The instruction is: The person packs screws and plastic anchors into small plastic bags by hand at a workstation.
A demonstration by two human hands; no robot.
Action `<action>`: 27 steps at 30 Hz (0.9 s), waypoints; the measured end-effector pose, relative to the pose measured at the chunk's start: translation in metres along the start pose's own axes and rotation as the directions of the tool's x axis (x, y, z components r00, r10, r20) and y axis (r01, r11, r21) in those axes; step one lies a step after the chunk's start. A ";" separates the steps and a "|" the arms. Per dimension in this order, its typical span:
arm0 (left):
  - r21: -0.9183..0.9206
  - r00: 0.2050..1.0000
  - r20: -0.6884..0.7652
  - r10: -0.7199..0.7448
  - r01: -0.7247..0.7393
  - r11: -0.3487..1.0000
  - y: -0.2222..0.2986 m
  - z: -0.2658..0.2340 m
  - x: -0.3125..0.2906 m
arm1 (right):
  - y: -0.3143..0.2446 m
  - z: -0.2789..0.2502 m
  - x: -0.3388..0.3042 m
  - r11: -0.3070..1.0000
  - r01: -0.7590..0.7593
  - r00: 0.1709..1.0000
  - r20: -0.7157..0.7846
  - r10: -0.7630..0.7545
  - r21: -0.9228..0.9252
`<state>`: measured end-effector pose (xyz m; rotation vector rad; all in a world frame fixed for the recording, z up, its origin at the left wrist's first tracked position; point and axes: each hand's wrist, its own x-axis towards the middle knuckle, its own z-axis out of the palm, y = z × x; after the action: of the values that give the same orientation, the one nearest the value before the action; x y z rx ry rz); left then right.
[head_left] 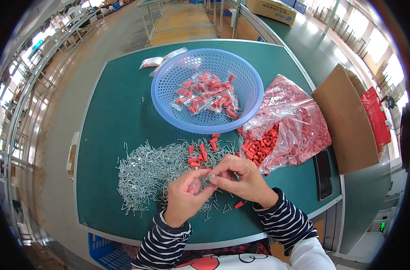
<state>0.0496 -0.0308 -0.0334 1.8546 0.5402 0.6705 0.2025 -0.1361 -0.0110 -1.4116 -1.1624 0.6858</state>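
Note:
My left hand [187, 195] pinches a small clear plastic bag [205, 182] above the screw pile. My right hand [243, 180] meets it there, thumb and forefinger closed at the bag's mouth on a small silvery piece that looks like a screw [211, 176]. Under and left of my hands spreads a wide heap of silver screws [146, 173]. Several loose red plastic plugs [201, 155] lie on the heap just beyond my fingers, and a single red plug [238, 204] rests near my right wrist. The bag's contents are mostly hidden by my fingers.
Behind the heap stands a blue perforated basket [162, 108] with several filled bags [207, 94]. A large open bag of red plugs [295, 121] lies to its right. Beyond are a black phone [323, 175] and a cardboard box [349, 121]. White packets [152, 62] lie far left on the green table [110, 112].

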 end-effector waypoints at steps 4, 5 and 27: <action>-0.015 1.000 0.000 -0.012 0.012 1.000 0.000 -0.002 0.000 | 0.003 0.002 0.001 0.999 -0.003 0.999 -0.049 0.005 0.036; -0.022 1.000 -0.001 -0.023 0.022 0.999 0.001 -0.003 0.001 | 0.007 0.002 0.001 0.999 -0.002 0.999 -0.045 0.004 0.035; 0.005 0.981 -0.188 -0.050 0.052 0.999 0.003 -0.019 0.007 | 0.028 0.031 0.012 0.869 0.192 0.978 0.013 -0.209 -0.457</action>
<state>0.0428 -0.0147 -0.0232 1.7908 0.7126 0.8140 0.1860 -0.1104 -0.0416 -1.6497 -1.4812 0.2396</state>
